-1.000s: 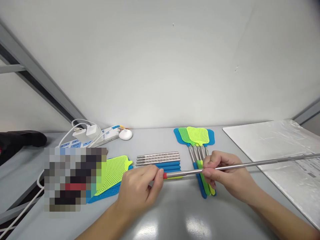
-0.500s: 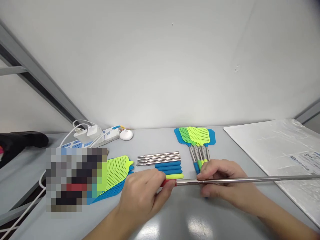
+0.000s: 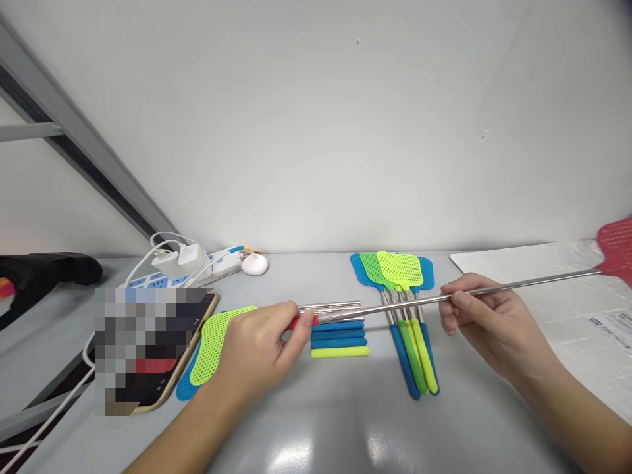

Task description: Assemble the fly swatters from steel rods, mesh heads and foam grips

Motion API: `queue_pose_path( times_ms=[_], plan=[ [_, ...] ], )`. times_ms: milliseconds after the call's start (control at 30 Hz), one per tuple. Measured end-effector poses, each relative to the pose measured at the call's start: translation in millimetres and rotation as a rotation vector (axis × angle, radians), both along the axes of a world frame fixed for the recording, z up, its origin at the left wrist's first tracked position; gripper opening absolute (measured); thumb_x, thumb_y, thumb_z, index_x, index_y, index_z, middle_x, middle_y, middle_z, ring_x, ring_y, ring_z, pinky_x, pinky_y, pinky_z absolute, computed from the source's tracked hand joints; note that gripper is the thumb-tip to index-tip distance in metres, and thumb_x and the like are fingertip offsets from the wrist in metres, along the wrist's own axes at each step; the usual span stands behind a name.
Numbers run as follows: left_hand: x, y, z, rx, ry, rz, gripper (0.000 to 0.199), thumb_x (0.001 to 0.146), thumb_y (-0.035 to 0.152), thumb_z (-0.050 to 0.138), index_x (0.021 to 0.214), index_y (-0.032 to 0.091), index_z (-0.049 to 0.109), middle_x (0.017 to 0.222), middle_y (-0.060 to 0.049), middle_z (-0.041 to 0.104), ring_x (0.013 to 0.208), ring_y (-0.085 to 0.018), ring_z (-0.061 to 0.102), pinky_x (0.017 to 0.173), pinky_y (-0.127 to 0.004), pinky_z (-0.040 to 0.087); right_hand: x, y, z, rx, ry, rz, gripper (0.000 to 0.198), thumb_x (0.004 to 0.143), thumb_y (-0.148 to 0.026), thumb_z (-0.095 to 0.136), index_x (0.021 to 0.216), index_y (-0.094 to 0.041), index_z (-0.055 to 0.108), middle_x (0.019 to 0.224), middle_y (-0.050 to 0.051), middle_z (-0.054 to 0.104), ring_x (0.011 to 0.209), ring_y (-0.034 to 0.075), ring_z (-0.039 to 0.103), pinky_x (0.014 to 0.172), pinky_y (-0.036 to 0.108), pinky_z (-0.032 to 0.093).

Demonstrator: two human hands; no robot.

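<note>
A red fly swatter with a long metal telescopic rod (image 3: pixel 405 305) stretches between my hands, its red mesh head (image 3: pixel 617 249) at the right edge of view. My left hand (image 3: pixel 269 339) is closed round its red handle. Farther along, my right hand (image 3: pixel 486 316) pinches the rod between thumb and fingers. Behind the rod lie blue grips (image 3: pixel 338 339), a yellow grip (image 3: pixel 340 352) and several metal rods (image 3: pixel 340 306), partly covered. Finished-looking swatters (image 3: pixel 409 329) in blue, green and yellow lie fanned together in the middle. Loose yellow and blue mesh heads (image 3: pixel 210 352) are partly hidden by my left hand.
A phone (image 3: pixel 182 359), partly pixelated, lies at the left. Behind it are a power strip (image 3: pixel 222 263) with white plugs and cables, and a white round device (image 3: pixel 255 264). A plastic-wrapped white package (image 3: pixel 577 329) covers the table's right side. A wall stands behind.
My right hand has slid right and up along the rod, away from the handle. The swatter's right end has risen, bringing its red head into view. My left hand has shifted left, still gripping.
</note>
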State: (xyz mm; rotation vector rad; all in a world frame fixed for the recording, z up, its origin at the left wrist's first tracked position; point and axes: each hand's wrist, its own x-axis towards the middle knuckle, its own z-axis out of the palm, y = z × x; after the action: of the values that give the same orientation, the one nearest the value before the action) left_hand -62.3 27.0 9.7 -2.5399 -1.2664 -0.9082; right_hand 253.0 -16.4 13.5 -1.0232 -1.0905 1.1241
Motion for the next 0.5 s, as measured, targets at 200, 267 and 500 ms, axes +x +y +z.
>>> queue_pose_path(
  times_ms=[200,267,500],
  plan=[
    [4,-5,-0.2,0.003,-0.019,0.064,0.039,0.094,0.027,0.047,0.057,0.019,0.037,0.047,0.006,0.032,0.042,-0.009,0.032,0.049,-0.025,0.022,-1,3,-10,-0.004,-0.058,0.095,0.005,0.082,-0.027,0.073,0.084,-0.025,0.07,0.066,0.0,0.067,0.055,0.012,0.06,0.053,0.026,0.052],
    [11,-12,-4.5,-0.015,-0.033,0.002,0.038,0.094,0.026,0.048,0.058,0.019,0.038,0.047,0.007,0.034,0.042,-0.008,0.033,0.048,-0.025,0.023,-12,-3,-12,-0.022,-0.107,0.168,0.005,0.08,-0.026,0.074,0.083,-0.024,0.071,0.067,0.001,0.068,0.057,0.013,0.062,0.054,0.026,0.052],
    [30,-27,-11.2,-0.105,-0.017,-0.175,0.037,0.096,0.028,0.043,0.061,0.02,0.042,0.049,0.005,0.041,0.042,-0.009,0.037,0.046,-0.025,0.024,-42,-16,-15,-0.019,-0.285,0.208,0.008,0.071,-0.025,0.081,0.073,-0.023,0.074,0.07,0.001,0.068,0.064,0.014,0.062,0.055,0.024,0.05]
  ],
)
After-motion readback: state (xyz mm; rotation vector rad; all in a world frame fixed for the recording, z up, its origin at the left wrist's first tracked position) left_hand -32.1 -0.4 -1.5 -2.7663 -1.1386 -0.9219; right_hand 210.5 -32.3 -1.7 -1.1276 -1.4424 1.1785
